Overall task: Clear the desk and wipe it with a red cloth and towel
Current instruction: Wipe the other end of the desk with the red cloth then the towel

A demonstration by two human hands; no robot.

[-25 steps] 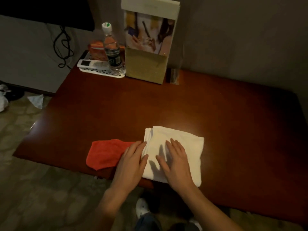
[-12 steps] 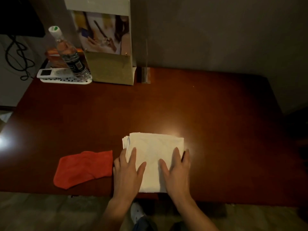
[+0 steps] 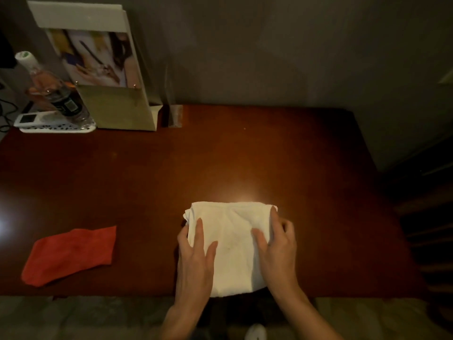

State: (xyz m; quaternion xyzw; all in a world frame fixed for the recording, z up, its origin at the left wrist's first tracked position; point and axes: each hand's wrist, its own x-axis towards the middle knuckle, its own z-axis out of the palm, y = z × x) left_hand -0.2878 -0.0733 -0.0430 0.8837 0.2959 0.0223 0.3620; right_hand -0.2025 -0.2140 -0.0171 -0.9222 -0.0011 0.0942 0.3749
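Dim light is glinting off the brown desk (image 3: 245,155), which is looking mostly cleared. A white tray (image 3: 58,127) with a water bottle (image 3: 56,94) and a leaflet stand (image 3: 107,77) are sitting at its far corner, well beyond the white towel (image 3: 232,241). Wiping with that towel appears to be under way near the front edge. Well off to the towel's side, the red cloth (image 3: 71,253) is lying untouched. The left hand (image 3: 196,256) is pressing flat with fingers spread on the towel; the right hand (image 3: 277,246) is curling around the towel's far-side edge, gripping it.
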